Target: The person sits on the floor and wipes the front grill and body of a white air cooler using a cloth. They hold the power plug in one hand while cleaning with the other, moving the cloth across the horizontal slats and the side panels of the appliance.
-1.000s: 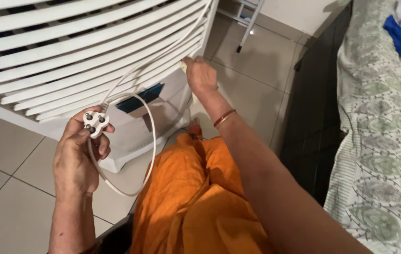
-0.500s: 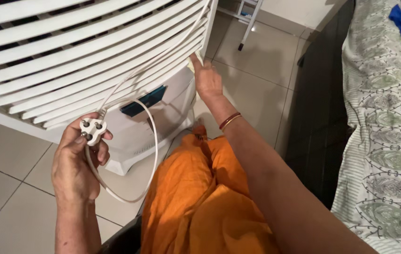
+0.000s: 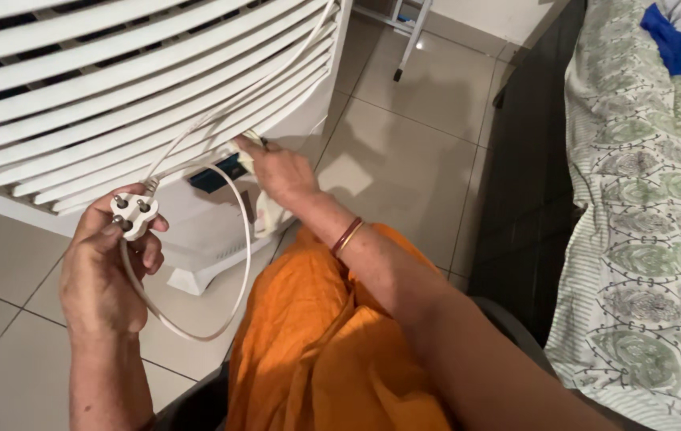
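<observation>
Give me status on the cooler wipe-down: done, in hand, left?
Done: the plug is out of any socket, held up in the left hand with the cord looped clear. In hand: the right hand presses a pale cloth against the cooler near its lowest louvres. Left: I cannot tell which slats are already wiped; no visible difference between them.

Small dark-blue rectangular label [image 3: 214, 175] on white cooler [image 3: 77, 72] front, below louvres
</observation>
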